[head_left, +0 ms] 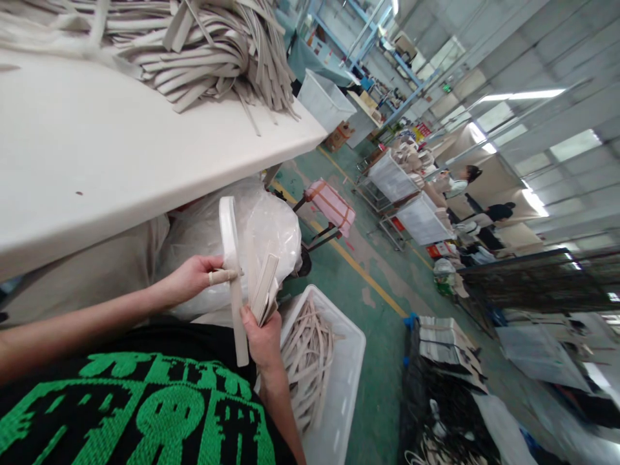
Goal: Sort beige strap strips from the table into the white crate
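Note:
My left hand (208, 274) is closed on a pale fabric strip (233, 258), pinched between thumb and fingers; one finger wears a beige covering. The strip bends over at its top and hangs down past the hand. My right hand (264, 336) grips a small bundle of beige strips (265, 284), their ends fanning upward, close to the lower part of the hanging strip. Just right of that hand stands a white plastic bin (356, 361) with many loose beige strips (310, 361) inside.
A large pile of strips (208, 58) lies on the white-covered table (111, 148) at upper left. Clear plastic bags (281, 226) bulge below its edge. On the green floor (372, 323) are a pink-topped stool (332, 205) and carts with white bins (419, 216). People work farther back.

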{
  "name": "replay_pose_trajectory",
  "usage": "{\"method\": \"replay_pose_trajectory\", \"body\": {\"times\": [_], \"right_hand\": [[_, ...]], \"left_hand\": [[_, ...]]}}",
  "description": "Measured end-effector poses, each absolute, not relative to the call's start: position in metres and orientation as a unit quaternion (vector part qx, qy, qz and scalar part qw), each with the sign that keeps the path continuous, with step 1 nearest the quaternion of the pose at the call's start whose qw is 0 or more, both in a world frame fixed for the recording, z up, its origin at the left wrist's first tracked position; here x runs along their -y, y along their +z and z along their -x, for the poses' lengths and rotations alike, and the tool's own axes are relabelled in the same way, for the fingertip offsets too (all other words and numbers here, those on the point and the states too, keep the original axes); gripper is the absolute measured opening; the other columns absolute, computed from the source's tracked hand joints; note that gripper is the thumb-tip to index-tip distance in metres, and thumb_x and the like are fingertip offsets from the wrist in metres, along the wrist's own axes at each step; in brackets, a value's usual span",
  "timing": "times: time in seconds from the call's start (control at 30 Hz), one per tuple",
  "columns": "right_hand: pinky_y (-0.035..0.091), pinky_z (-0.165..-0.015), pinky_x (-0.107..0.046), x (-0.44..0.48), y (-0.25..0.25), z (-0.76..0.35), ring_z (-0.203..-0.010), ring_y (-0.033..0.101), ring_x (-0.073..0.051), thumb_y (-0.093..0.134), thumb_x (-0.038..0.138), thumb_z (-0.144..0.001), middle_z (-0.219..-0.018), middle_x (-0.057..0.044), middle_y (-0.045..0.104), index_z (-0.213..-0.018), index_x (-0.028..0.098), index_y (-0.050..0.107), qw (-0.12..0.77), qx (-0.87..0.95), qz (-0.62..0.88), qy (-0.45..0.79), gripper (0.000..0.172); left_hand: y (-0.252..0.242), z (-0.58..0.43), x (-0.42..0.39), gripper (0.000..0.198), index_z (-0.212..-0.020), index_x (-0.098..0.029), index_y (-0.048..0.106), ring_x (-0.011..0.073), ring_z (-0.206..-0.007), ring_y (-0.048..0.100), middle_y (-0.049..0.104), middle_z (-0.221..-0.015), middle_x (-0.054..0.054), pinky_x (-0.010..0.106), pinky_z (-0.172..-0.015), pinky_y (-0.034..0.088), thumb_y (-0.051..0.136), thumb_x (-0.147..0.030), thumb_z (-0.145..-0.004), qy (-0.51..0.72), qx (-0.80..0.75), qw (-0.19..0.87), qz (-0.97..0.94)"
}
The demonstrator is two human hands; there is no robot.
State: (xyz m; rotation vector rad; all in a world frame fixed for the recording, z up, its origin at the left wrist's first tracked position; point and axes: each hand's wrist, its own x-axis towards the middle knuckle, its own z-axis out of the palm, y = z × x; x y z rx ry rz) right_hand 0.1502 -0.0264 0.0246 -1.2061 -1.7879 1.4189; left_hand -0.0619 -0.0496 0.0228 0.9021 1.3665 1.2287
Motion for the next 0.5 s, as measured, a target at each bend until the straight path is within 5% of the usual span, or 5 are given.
{"method": "replay_pose_trajectory", "body": {"times": [0.2,0.3,0.4,0.5], "right_hand": [[0.046,-0.05,-0.024,-0.019,0.049,-0.138,-0.051,0.053,-0.013,0.07,0.044,-0.079,-0.054,0.001,0.058,-0.064,0.016,0.063,0.376,0.616,0.492,0.487,0.033],[0.044,-0.049,-0.023,-0.05,0.079,-0.132,-0.049,0.049,-0.012,0.072,0.044,-0.078,-0.052,0.003,0.054,-0.065,0.015,0.063,0.447,0.605,0.472,0.459,0.033],[0.045,-0.05,-0.023,-0.06,0.096,-0.135,-0.051,0.049,-0.011,0.073,0.043,-0.079,-0.055,0.003,0.056,-0.072,0.014,0.066,0.484,0.605,0.445,0.45,0.03],[0.048,-0.054,-0.024,-0.051,0.086,-0.141,-0.054,0.053,-0.013,0.073,0.042,-0.08,-0.058,0.001,0.059,-0.076,0.014,0.068,0.466,0.617,0.457,0.439,0.029]], "left_hand": [[0.104,0.07,-0.036,0.021,-0.076,-0.024,0.08,0.0259,-0.105,0.063,0.075,-0.094,0.006,0.043,-0.109,0.041,0.072,-0.041,-0.084,0.476,-0.481,0.186,-0.712],[0.155,0.069,-0.065,0.014,-0.085,-0.028,0.081,0.0294,-0.126,0.054,0.072,-0.119,0.007,0.051,-0.117,0.032,0.071,-0.037,-0.088,0.498,-0.4,0.025,-0.769],[0.172,0.066,-0.068,0.013,-0.096,-0.032,0.081,0.031,-0.143,0.04,0.064,-0.14,0.003,0.052,-0.121,0.026,0.071,-0.036,-0.09,0.51,-0.368,-0.04,-0.777],[0.148,0.063,-0.06,0.018,-0.098,-0.03,0.082,0.0294,-0.142,0.043,0.066,-0.138,0.005,0.05,-0.12,0.03,0.067,-0.038,-0.093,0.524,-0.388,-0.002,-0.758]]}}
